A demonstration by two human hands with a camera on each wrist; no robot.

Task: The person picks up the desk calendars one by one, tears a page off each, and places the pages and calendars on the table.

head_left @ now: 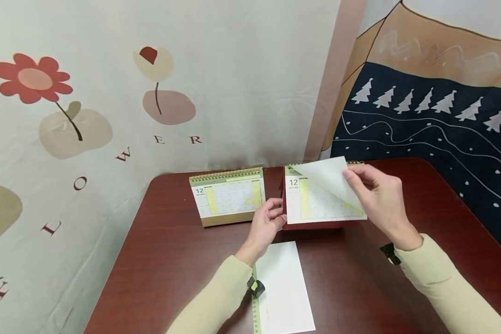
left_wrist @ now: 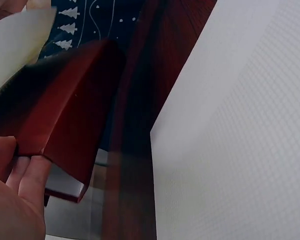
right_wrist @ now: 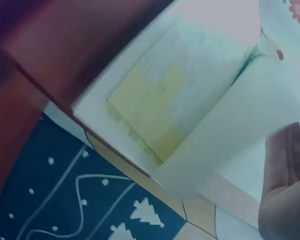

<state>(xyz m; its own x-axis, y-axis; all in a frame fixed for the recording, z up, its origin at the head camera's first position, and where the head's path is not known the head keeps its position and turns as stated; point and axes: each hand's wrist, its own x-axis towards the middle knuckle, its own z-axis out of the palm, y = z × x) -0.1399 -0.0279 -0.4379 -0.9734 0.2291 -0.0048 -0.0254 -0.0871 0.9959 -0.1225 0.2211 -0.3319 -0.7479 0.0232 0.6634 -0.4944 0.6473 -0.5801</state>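
A desk calendar (head_left: 294, 204) with a red stand (head_left: 317, 226) is at the back right of the table, its sheet marked 12 facing forward. My left hand (head_left: 264, 228) grips the left edge of that stand; in the left wrist view the thumb lies on the red board (left_wrist: 75, 100) with fingers under it. Between thumb and fingers, my right hand (head_left: 380, 199) pinches the corner of a raised page (head_left: 327, 178). This page bends up from the spiral binding, showing its blank back, and partly covers the yellow-and-white grid. In the right wrist view the page (right_wrist: 230, 125) slants across the calendar.
A second calendar (head_left: 234, 197), also at 12, stands left of the first. A white sheet (head_left: 284, 287) with a green punched edge lies in front, partly under the left forearm. Behind the dark red table (head_left: 158, 260) hangs a printed curtain (head_left: 250, 83).
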